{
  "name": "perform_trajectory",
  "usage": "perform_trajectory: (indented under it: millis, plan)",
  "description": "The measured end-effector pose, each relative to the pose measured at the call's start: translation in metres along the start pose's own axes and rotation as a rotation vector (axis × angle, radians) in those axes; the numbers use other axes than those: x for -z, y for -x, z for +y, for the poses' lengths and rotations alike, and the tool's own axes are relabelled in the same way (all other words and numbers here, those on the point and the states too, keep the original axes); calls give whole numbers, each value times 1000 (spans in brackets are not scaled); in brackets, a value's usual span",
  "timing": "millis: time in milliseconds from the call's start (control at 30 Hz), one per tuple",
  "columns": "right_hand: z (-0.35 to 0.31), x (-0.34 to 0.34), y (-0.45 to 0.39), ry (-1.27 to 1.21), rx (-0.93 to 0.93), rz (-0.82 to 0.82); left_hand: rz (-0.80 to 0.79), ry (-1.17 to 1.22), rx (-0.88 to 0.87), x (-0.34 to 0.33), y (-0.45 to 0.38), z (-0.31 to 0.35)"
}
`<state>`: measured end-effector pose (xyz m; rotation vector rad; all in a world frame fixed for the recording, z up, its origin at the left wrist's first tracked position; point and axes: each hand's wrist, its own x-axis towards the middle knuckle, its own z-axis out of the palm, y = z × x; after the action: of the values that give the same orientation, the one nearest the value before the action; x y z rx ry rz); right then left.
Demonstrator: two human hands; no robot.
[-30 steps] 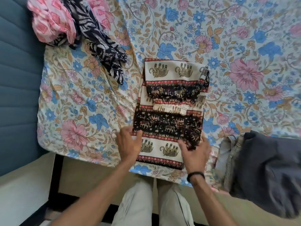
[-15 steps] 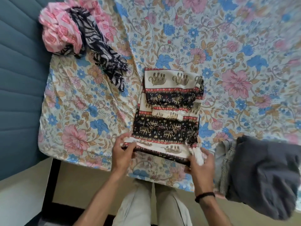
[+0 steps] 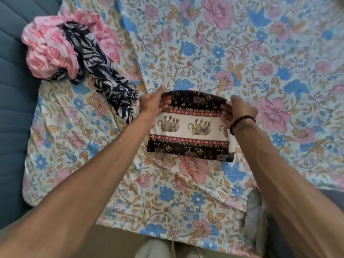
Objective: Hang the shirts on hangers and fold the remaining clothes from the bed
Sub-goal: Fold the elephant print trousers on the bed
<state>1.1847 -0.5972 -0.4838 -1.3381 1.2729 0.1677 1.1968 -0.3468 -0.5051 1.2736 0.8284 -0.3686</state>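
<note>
a: what is changed from a second ago?

b: the near end of the elephant-print garment is carried over onto the far half. a second ago it is laid out long on the bed, with only its near hem pinched; now it is seen as a compact rectangle, about half as long, with the white elephant band on top.

a: and how is it held?

b: the left hand is placed at the far left corner, thumb on top and fingers tucked under the folded-over edge, so that corner is gripped. the right hand is curled round the far right corner, where a bit of white cloth is pinched. both corners are held slightly raised; the near edge is rested on the floral sheet.

a: where is the garment now?

b: near the middle of the bed, a little toward the near edge, well apart from the pink patterned garment and the zebra-print scarf heaped at the far left.

a: what is meant for the task?

b: this fold is judged nearly finished; the edge is yet to be released and smoothed. the heap at the left is left untouched, so more folding is expected. grey clothing is glimpsed at the lower right, mostly hidden by the right arm.
</note>
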Motion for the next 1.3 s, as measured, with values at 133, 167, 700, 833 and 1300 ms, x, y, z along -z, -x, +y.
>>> perform_trajectory:
  millis: [133,167,700,833,1300]
  plan:
    - [33,-15,-9,298,517,13,-25,-574,-349,-16,-15,-14]
    - [52,-15,-4,536,755,-13,-28,-833,-530,-20,-11,-28]
    - [113,34,-9,726,560,262,-57,-1629,-748,-18,2,-99]
    - [93,47,-1,463,129,32,-224,-1524,-774,-52,22,-120]
    - [-27,46,87,504,310,-656,-554,-89,3,-83,90,-55]
